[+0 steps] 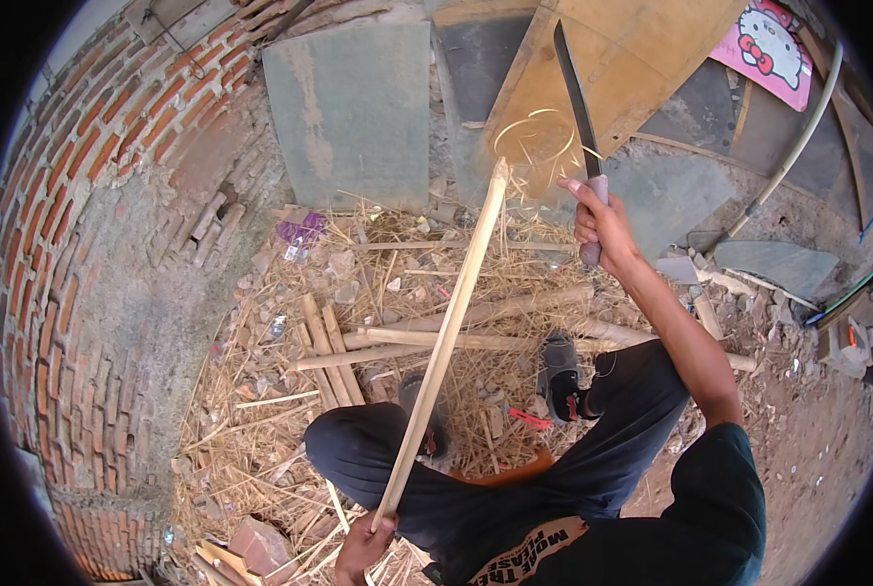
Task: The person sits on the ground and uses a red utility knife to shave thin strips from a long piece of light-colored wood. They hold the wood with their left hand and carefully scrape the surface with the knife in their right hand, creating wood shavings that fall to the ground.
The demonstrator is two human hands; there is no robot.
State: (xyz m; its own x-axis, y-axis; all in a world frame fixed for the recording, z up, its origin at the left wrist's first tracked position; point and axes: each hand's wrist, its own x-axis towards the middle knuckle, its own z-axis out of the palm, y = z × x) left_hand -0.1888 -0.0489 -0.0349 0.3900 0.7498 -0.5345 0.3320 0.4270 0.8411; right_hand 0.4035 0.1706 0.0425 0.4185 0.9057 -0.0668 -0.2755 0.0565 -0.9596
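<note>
My right hand [607, 227] is closed round the pale handle of a machete [579, 105]. Its long dark blade points up and away from me, with a thin shaving by its base. In my left hand [363, 549], the near end of a long split bamboo strip [453, 317] is gripped. The strip slants from beside my left knee to its far end, just left of the machete and apart from it. Curled shavings [565, 146] hang around that far end.
Bamboo poles [436, 337] and split pieces [327, 352] lie between and beside my feet, over straw-like shavings and rubble. A brick wall [90, 293] rises at left. Grey panels [349, 112] and a tan board [622, 59] lean at the far side. A red brick [259, 549] lies near left.
</note>
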